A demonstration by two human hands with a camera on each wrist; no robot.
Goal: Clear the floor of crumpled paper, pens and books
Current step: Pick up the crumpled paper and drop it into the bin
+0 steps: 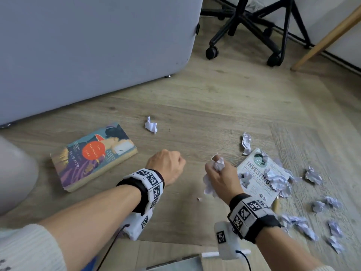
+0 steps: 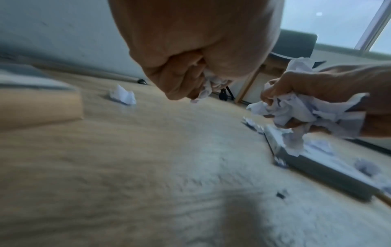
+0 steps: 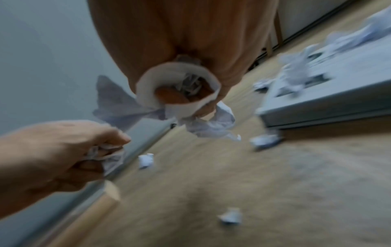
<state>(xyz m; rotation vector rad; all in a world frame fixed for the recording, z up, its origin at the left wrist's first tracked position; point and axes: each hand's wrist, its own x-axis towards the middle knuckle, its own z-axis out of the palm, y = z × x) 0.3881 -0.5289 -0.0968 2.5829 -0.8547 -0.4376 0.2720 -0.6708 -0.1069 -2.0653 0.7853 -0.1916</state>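
Fingers (image 2: 182, 78) of left hand (image 1: 168, 165) curled tight into a fist over a small wad of paper (image 2: 208, 88), only a tuft showing below the knuckles. Fingers (image 3: 169, 95) of right hand (image 1: 220, 178) wrapped round a larger bundle of crumpled paper (image 1: 212, 180), loose ends sticking out above and below the grip. Both hands held above the wooden floor (image 1: 195, 106), near each other but apart.

Flat on the floor to the left, a paperback novel (image 1: 93, 155), cover up. To the right, a pale book titled "Investing" (image 1: 261, 173), strewn with paper scraps. One lone paper ball (image 1: 151, 125) ahead between the two books; many more crumpled balls (image 1: 312, 212) scattered to the right of the pale book. Beside that book's near corner, a slim tan object, possibly a pencil (image 1: 275, 204), too blurred to confirm. At the bottom edge, a white pen-like stick (image 1: 211, 254).

Behind: grey sofa side (image 1: 97, 45), black office-chair base (image 1: 254, 26), wooden leg (image 1: 322, 36).
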